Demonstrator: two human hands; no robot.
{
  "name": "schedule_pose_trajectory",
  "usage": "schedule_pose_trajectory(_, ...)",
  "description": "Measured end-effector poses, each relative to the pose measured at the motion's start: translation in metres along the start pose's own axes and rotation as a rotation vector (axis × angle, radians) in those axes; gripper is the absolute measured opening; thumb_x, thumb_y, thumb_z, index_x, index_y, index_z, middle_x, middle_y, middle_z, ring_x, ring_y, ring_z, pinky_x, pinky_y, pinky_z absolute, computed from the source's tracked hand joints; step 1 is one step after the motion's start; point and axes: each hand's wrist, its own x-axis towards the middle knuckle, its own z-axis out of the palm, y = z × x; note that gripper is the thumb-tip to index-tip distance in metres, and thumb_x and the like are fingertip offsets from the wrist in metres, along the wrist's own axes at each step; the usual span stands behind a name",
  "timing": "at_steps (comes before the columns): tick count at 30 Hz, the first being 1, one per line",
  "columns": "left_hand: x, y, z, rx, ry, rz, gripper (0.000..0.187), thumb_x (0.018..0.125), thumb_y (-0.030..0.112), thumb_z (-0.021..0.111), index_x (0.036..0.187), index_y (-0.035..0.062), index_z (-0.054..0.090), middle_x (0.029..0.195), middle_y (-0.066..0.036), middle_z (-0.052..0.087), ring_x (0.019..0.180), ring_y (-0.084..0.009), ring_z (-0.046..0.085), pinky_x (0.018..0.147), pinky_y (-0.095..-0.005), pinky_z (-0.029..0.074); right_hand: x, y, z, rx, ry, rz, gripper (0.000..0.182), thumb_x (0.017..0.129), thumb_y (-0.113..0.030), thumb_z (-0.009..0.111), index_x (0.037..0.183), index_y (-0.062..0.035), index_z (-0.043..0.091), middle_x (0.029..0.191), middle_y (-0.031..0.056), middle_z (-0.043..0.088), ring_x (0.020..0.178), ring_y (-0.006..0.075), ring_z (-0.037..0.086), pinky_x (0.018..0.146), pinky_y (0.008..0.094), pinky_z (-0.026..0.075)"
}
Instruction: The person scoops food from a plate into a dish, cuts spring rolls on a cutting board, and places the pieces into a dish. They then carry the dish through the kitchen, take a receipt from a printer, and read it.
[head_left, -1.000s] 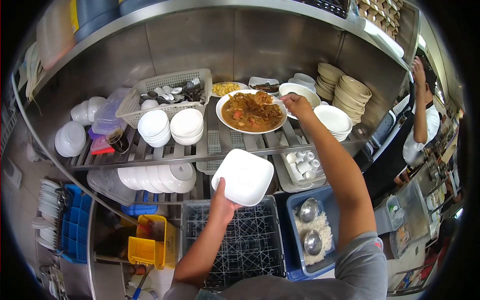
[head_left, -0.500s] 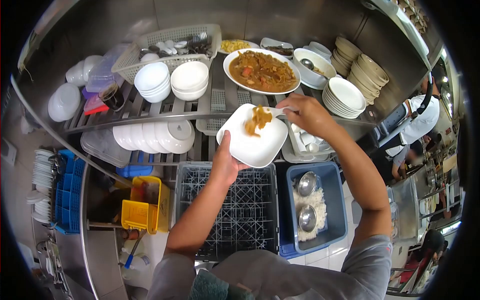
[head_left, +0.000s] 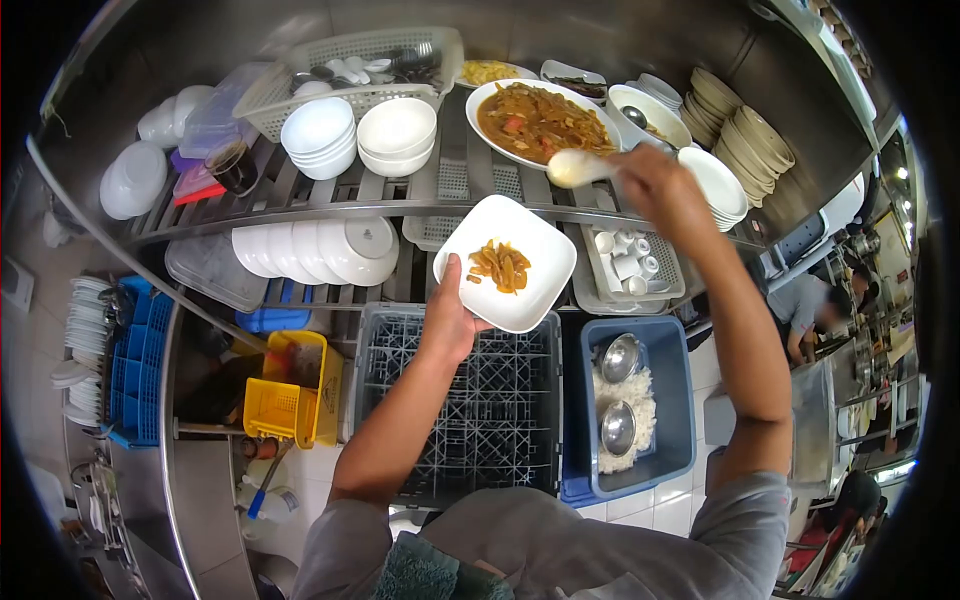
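Note:
My left hand [head_left: 453, 315] grips a white square plate [head_left: 540, 245] by its lower left edge, thumb on top. In the middle of that plate lies a small heap of brown stew [head_left: 500, 266]. My right hand [head_left: 655, 185], blurred by motion, is closed around the handle of a white spoon [head_left: 576, 169]. The spoon's bowl is up and to the right of the plate, beside the near rim of a large oval serving dish [head_left: 497, 146] of brown stew with vegetables.
White bowls [head_left: 397, 137] and a cutlery basket [head_left: 300, 65] stand on the metal shelf, left of the serving dish. Stacked plates [head_left: 712, 180] are on the right. Below are a black dish rack [head_left: 460, 420] and a blue tub [head_left: 680, 420] with rice. People work at far right.
The stew has dropped from the spoon onto the plate. My right hand has moved right and slightly up with the spoon, away from the plate. The left hand holds its place.

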Motion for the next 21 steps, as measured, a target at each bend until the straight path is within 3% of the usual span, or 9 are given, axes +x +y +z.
schedule_pose_trajectory(5, -0.004, -0.004, -0.011, -0.038, 0.027, -0.019, 0.057, 0.094, 0.045, 0.037, 0.133, 0.0039, 0.031, 0.129, -0.014, 0.046, 0.114, -0.0279, 0.051, 0.085, -0.0506, 0.048, 0.035, 0.074, -0.007, -0.305, 0.058, 0.131, 0.02, 0.078, -0.007, 0.058, 0.098, -0.0049, 0.063, 0.093, 0.0151, 0.062, 0.083, 0.0316, 0.061, 0.072, 0.0402, 0.048)
schedule_pose_trajectory(8, -0.012, -0.01, -0.021, -0.078, -0.004, 0.016, 0.058, 0.094, 0.045, 0.037, 0.134, 0.0038, 0.031, 0.132, -0.013, 0.043, 0.119, -0.0281, 0.047, 0.092, -0.0499, 0.042, 0.051, 0.103, 0.001, -0.543, -0.083, 0.247, 0.018, 0.079, -0.01, 0.057, 0.095, -0.0064, 0.063, 0.094, 0.0152, 0.062, 0.085, 0.032, 0.061, 0.075, 0.042, 0.048)
schedule_pose_trajectory(10, -0.018, -0.018, -0.039, -0.075, 0.015, 0.005, 0.057, 0.094, 0.045, 0.037, 0.134, 0.0044, 0.031, 0.132, -0.013, 0.044, 0.118, -0.0281, 0.047, 0.091, -0.0488, 0.043, 0.057, 0.099, 0.007, -0.552, -0.07, 0.282, 0.017, 0.08, -0.011, 0.047, 0.084, -0.0049, 0.063, 0.089, 0.0168, 0.063, 0.083, 0.0329, 0.062, 0.073, 0.043, 0.05)
schedule_pose_trajectory(12, -0.031, -0.025, -0.054, -0.07, 0.048, -0.01, 0.058, 0.094, 0.046, 0.036, 0.134, 0.0041, 0.031, 0.132, -0.013, 0.043, 0.118, -0.0282, 0.046, 0.092, -0.0479, 0.043, 0.064, 0.113, 0.018, -0.569, -0.184, 0.339, 0.019, 0.08, -0.011, 0.046, 0.086, -0.0031, 0.063, 0.092, 0.018, 0.063, 0.083, 0.0326, 0.063, 0.073, 0.0421, 0.05)
schedule_pose_trajectory(17, -0.069, -0.04, -0.098, -0.054, 0.083, -0.056, 0.056, 0.096, 0.044, 0.032, 0.135, 0.0038, 0.03, 0.133, -0.014, 0.042, 0.12, -0.0283, 0.044, 0.095, -0.0453, 0.041, 0.079, 0.118, 0.037, -0.574, -0.309, 0.463, 0.022, 0.08, -0.01, 0.048, 0.093, -0.0041, 0.064, 0.099, 0.0186, 0.062, 0.093, 0.0312, 0.061, 0.08, 0.0402, 0.049)
schedule_pose_trajectory(21, -0.095, -0.054, -0.136, -0.03, 0.165, -0.067, 0.056, 0.096, 0.044, 0.029, 0.135, 0.0044, 0.03, 0.133, -0.014, 0.042, 0.12, -0.0285, 0.045, 0.095, -0.0452, 0.041, 0.077, 0.13, 0.053, -0.562, -0.287, 0.417, 0.02, 0.081, -0.015, 0.052, 0.091, -0.0035, 0.064, 0.093, 0.0177, 0.064, 0.086, 0.0311, 0.063, 0.075, 0.04, 0.051)
